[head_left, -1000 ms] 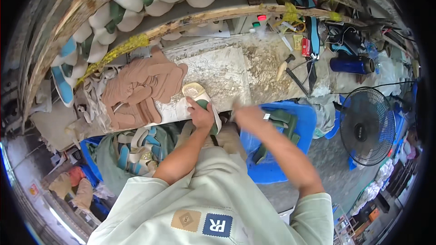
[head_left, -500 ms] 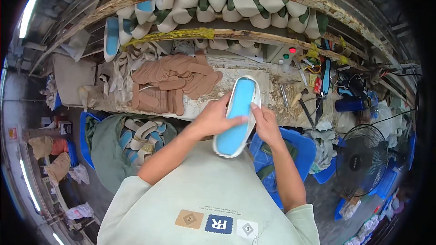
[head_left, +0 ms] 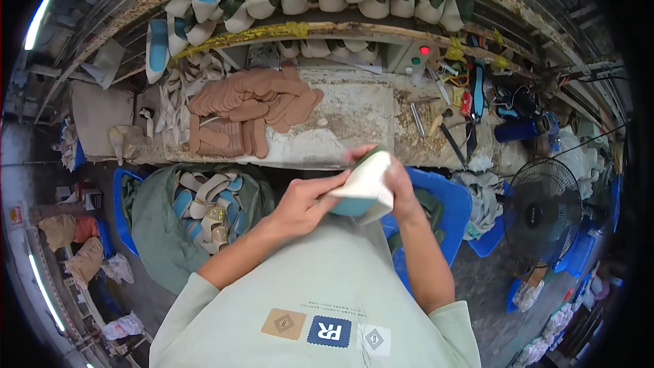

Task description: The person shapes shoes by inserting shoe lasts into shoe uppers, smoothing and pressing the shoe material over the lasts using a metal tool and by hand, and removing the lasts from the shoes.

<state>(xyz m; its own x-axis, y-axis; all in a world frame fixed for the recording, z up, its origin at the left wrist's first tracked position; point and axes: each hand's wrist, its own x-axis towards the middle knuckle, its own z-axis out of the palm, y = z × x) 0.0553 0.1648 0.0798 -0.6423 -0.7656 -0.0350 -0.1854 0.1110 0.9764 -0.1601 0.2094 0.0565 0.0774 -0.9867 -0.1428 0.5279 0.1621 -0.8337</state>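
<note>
A white shoe upper (head_left: pixel 370 178) with a light blue base is held between my two hands in front of my chest, tilted and turned partly on its side. My left hand (head_left: pixel 304 199) grips it from the left, fingers along its far side and thumb near the blue part. My right hand (head_left: pixel 403 194) is closed round its right side, slightly smeared by motion. A dark green piece (head_left: pixel 381 148), looking like a shoe last, shows at the upper's far end. How far it sits inside is hidden.
Tan insoles (head_left: pixel 252 105) are heaped on the worn workbench (head_left: pixel 354 105). Above, a shelf carries several white shoes (head_left: pixel 293 0) on green lasts. Hand tools (head_left: pixel 449 140) lie at the right. A green sack (head_left: pixel 160 221) of shoe parts, a blue bin (head_left: pixel 460 221) and a fan (head_left: pixel 545 201) stand below.
The shoe upper has turned from showing its full blue base to lying on its side. Both hands have changed their hold, and the green piece has come into view.
</note>
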